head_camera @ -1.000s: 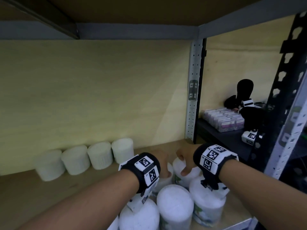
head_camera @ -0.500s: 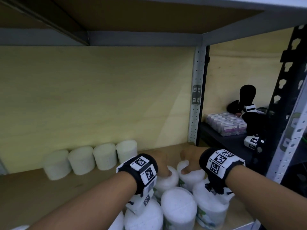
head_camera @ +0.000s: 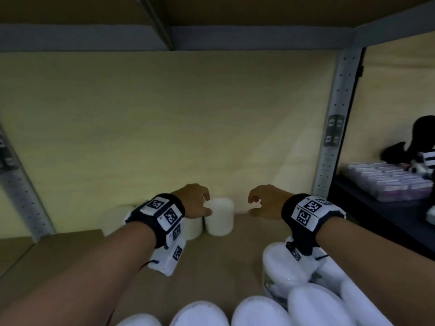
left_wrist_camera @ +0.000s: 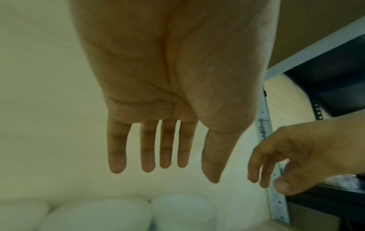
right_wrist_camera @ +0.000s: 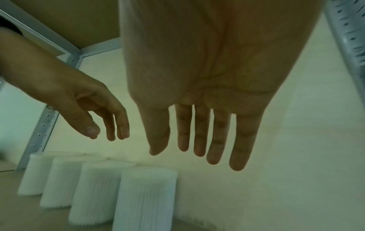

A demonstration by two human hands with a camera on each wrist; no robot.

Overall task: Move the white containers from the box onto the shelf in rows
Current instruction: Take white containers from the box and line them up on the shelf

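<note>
Left hand [head_camera: 193, 200]: raised above the back row, fingers straight and spread in the left wrist view, holding nothing; in the head view its thumb lies beside the end container [head_camera: 219, 216], contact not clear. Right hand [head_camera: 266, 203]: over bare shelf [head_camera: 235, 255] to the right of the row, fingers extended and loose, released.

Row [right_wrist_camera: 94, 189]: four white ribbed containers, upright, side by side against the yellow back panel [head_camera: 164, 118]; the end container is the rightmost.

Front group [head_camera: 277, 274]: more white containers with round lids at the near right edge of the shelf, under the right wrist.

Grey upright [head_camera: 332, 128]: right of the back panel.
</note>
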